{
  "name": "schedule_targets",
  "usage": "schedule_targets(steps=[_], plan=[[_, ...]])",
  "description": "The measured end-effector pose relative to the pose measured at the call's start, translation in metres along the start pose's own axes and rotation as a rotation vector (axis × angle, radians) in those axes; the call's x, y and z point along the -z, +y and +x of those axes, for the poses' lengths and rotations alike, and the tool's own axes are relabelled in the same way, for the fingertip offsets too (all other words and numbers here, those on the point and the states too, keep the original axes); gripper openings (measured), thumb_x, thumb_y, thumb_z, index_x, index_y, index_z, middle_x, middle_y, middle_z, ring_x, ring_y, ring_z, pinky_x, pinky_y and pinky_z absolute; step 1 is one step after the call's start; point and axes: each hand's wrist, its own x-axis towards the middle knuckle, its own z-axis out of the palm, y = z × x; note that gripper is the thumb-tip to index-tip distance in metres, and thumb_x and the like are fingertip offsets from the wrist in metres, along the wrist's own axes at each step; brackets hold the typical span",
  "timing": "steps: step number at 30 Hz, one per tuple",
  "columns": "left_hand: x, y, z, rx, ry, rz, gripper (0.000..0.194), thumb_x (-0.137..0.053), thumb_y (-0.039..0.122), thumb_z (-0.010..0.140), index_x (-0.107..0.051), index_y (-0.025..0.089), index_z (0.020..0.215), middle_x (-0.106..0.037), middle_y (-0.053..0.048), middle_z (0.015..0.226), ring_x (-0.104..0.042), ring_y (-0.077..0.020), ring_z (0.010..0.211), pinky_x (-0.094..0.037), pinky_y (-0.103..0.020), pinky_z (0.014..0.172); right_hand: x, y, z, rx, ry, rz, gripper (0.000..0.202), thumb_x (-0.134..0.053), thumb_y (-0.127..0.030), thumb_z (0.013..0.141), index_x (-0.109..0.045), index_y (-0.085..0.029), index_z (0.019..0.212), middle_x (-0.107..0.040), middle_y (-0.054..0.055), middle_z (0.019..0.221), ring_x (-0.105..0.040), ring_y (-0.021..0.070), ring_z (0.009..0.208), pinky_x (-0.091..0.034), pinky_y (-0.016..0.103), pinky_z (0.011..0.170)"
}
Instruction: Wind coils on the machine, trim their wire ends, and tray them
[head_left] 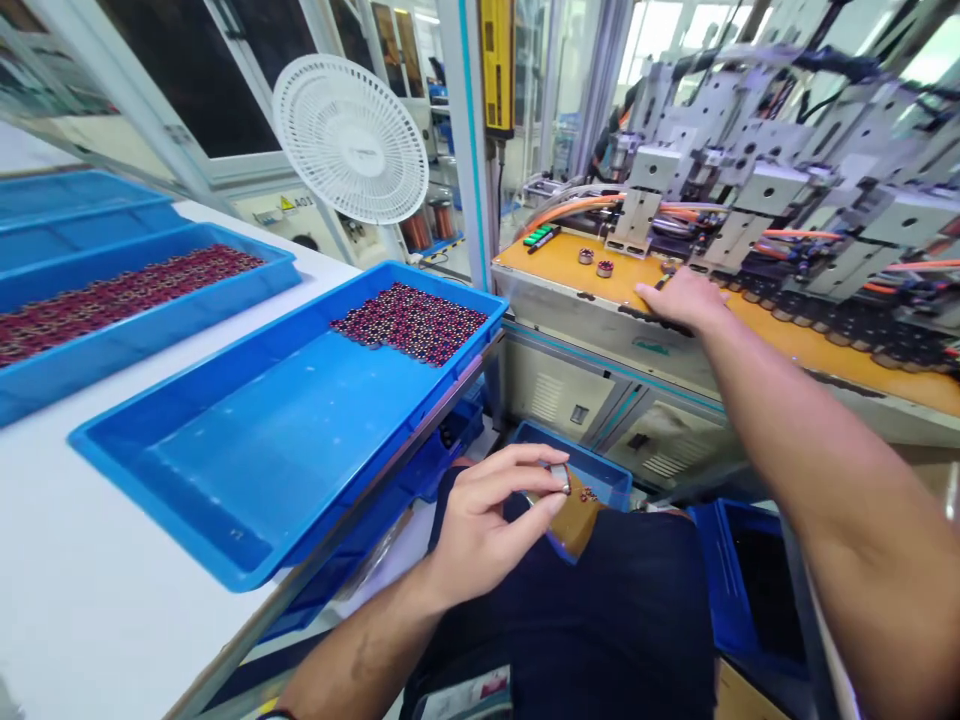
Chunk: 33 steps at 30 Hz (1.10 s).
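Note:
My left hand (491, 515) is raised over my lap, its thumb and fingertips closed on a small round metal part (559, 478). Stretched forward, my right hand (688, 298) rests at the front of the orange machine bench (547, 262), under the machine's upright heads. Its thumb points out to the left, while most of its fingers are hidden behind the hand, so any grip there is unclear. Left of it on the bench stand two small coil-wound rings (604, 269). A row of dark round parts (832, 318) runs along the bench to the right.
A blue tray (247, 430) on the white table (90, 530) holds many small dark-red parts at its far end. Another filled blue tray (277, 270) lies further left. A white fan (352, 140) stands behind. Below are a blue bin (611, 475) and machine cabinets (555, 390).

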Motion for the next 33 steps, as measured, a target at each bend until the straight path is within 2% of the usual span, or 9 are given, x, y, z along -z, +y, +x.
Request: schedule_targets(steps=[7,10,13,16,19,21,26,30,33], plan=[[-0.002,-0.007,-0.004,0.078,0.004,-0.1,0.016,-0.07,0.008,0.079,-0.073,0.017,0.091,-0.074,-0.012,0.103,-0.07,-0.0205,0.096,-0.059,-0.032,0.079,0.028,0.052,-0.022,0.241,-0.039,-0.065,0.087,-0.06,-0.069,0.071,-0.061,0.011,0.105,-0.062,0.036,0.105,-0.063,0.0354,0.099,-0.041,0.04,0.075],[-0.011,-0.004,-0.004,0.096,-0.014,-0.14,0.016,-0.07,0.008,0.078,-0.074,0.017,0.091,-0.073,-0.012,0.103,-0.07,-0.0202,0.096,-0.059,-0.032,0.079,0.034,0.076,-0.028,0.341,-0.039,-0.04,0.069,-0.068,-0.062,0.068,-0.066,0.002,0.095,-0.067,0.026,0.097,-0.065,0.0273,0.088,-0.041,0.035,0.07],[-0.018,0.001,-0.005,0.095,-0.022,-0.148,0.015,-0.071,0.009,0.078,-0.074,0.017,0.09,-0.074,-0.012,0.103,-0.071,-0.0201,0.094,-0.059,-0.032,0.078,0.034,0.095,-0.041,0.44,0.028,0.012,0.04,-0.078,-0.038,0.066,-0.067,-0.006,0.089,-0.067,0.017,0.093,-0.062,0.0236,0.086,-0.043,0.033,0.073],[-0.022,0.005,-0.006,0.064,-0.019,-0.126,0.012,-0.071,0.011,0.079,-0.074,0.017,0.089,-0.074,-0.012,0.102,-0.071,-0.02,0.092,-0.059,-0.031,0.076,0.025,0.104,-0.081,0.49,0.116,0.085,0.045,-0.076,-0.02,0.063,-0.065,-0.008,0.105,-0.062,0.019,0.101,-0.059,0.0282,0.095,-0.046,0.036,0.081],[-0.021,0.007,-0.008,0.045,-0.01,-0.072,0.01,-0.071,0.012,0.08,-0.074,0.016,0.088,-0.075,-0.012,0.101,-0.071,-0.02,0.091,-0.059,-0.033,0.077,0.003,0.105,-0.153,0.521,0.157,0.198,0.061,-0.069,-0.019,0.067,-0.055,-0.008,0.125,-0.058,0.019,0.107,-0.06,0.0275,0.093,-0.05,0.037,0.08],[-0.019,0.007,-0.009,0.051,-0.004,-0.045,0.009,-0.071,0.013,0.08,-0.074,0.016,0.087,-0.075,-0.013,0.101,-0.072,-0.0201,0.09,-0.059,-0.033,0.078,-0.012,0.103,-0.21,0.572,0.079,0.32,0.041,-0.06,-0.022,0.078,-0.057,-0.014,0.118,-0.061,0.01,0.094,-0.063,0.0202,0.081,-0.054,0.031,0.073],[-0.019,0.003,-0.01,0.065,-0.009,-0.048,0.011,-0.072,0.011,0.078,-0.074,0.016,0.087,-0.075,-0.012,0.1,-0.072,-0.0193,0.089,-0.06,-0.031,0.077,-0.024,0.094,-0.32,0.38,-0.501,1.04,0.038,-0.057,-0.022,0.092,-0.048,-0.025,0.128,-0.063,0.003,0.097,-0.066,0.0122,0.083,-0.057,0.022,0.076],[-0.024,0.0,-0.011,0.071,-0.044,-0.115,0.019,-0.072,0.006,0.076,-0.074,0.018,0.091,-0.074,-0.011,0.102,-0.071,-0.0196,0.092,-0.059,-0.032,0.079,-0.009,0.092,-0.348,0.363,-0.692,1.295,0.054,-0.055,-0.023,0.095,-0.037,-0.036,0.144,-0.062,0.005,0.112,-0.065,0.0126,0.093,-0.056,0.027,0.088],[-0.029,-0.001,-0.012,0.078,-0.056,-0.138,0.02,-0.072,0.006,0.076,-0.074,0.018,0.092,-0.074,-0.011,0.103,-0.071,-0.0199,0.093,-0.059,-0.032,0.079,-0.002,0.092,-0.35,0.405,-0.713,1.356,0.058,-0.053,-0.022,0.096,-0.033,-0.038,0.147,-0.058,0.008,0.128,-0.061,0.0178,0.113,-0.049,0.038,0.103]])
